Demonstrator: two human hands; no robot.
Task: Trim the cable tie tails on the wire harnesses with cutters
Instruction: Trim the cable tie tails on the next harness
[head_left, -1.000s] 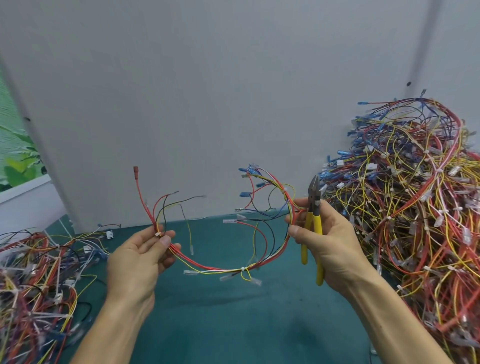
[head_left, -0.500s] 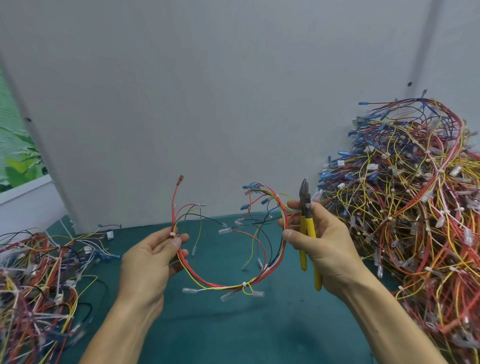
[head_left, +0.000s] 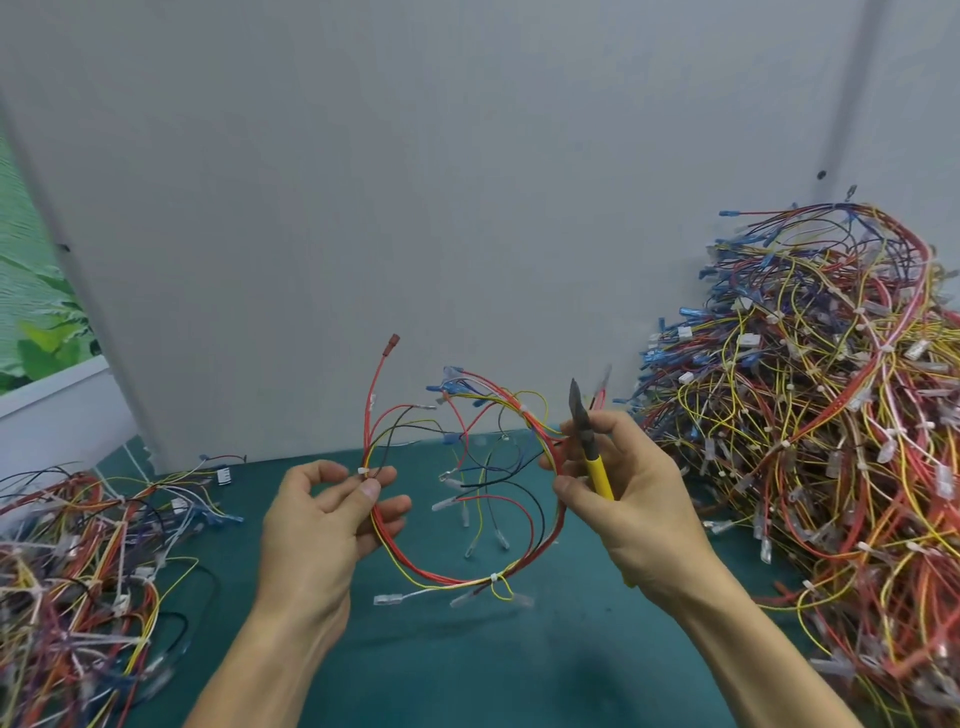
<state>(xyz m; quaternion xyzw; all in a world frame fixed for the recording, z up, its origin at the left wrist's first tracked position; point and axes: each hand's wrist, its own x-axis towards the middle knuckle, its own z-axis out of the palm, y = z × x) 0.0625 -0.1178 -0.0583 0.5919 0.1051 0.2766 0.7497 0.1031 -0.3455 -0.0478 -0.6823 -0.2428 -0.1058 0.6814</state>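
A low heap of mixed red, yellow and black harnesses (head_left: 67, 561) lies on the green mat (head_left: 467, 670), well to the left of the one wire harness (head_left: 452, 577) held up in the air. The left hand (head_left: 322, 525) comes next: its thumb and forefinger pinch the left side of that harness at a small white cable tie (head_left: 363, 471), while the other fingers curl loosely behind the red and yellow strands. The harness bows into a near circle between the two hands, above the mat, with a red lead and terminal rising from its left side, loose branch wires hanging inside the ring, and a second white tie (head_left: 494, 578) at its lowest point. On the harness's right side the right hand (head_left: 639, 504) has its fingers wrapped round the yellow handle of the cutters (head_left: 586, 441), whose dark jaws point upward, tips together, just right of the ring's upper arc; the thumb and a fingertip also touch the strands there. To the right of the harness a large, tall pile of harnesses (head_left: 831, 441) leans against the grey panel (head_left: 415, 208).
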